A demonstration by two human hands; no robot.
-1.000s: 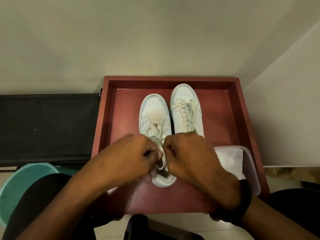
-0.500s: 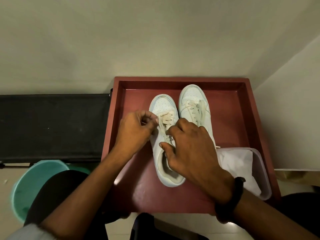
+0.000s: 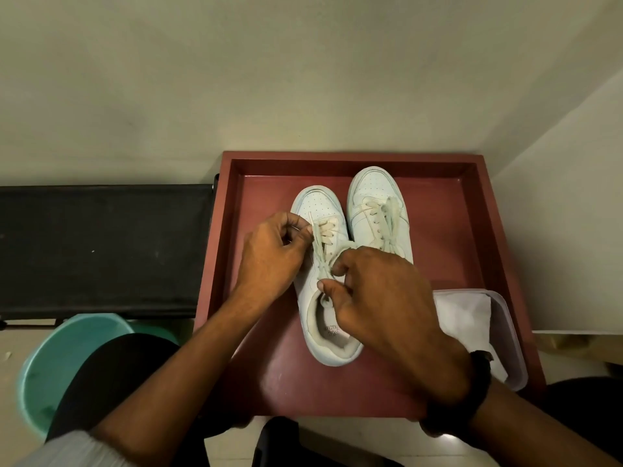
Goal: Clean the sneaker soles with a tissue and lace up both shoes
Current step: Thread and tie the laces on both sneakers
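Two white sneakers stand side by side, toes away from me, in a dark red tray (image 3: pixel 448 230). The right sneaker (image 3: pixel 374 203) has its cream laces threaded and loose on top. The left sneaker (image 3: pixel 320 345) lies under both hands. My left hand (image 3: pixel 273 254) pinches a lace end (image 3: pixel 312 224) at the sneaker's left side, near the lower eyelets. My right hand (image 3: pixel 377 298) covers the tongue and pinches the lace near the upper eyelets. A clear plastic tub (image 3: pixel 509 335) with white tissue (image 3: pixel 462 315) sits in the tray's near right corner.
A black bench (image 3: pixel 101 251) runs along the left of the tray. A teal bucket (image 3: pixel 50 369) stands on the floor at the lower left, partly behind my dark-clothed knee. A pale wall rises behind and to the right.
My hands left the sneaker's collar and moved up along the laces. The left hand went out to the left with a lace end; the right hand stayed over the tongue.
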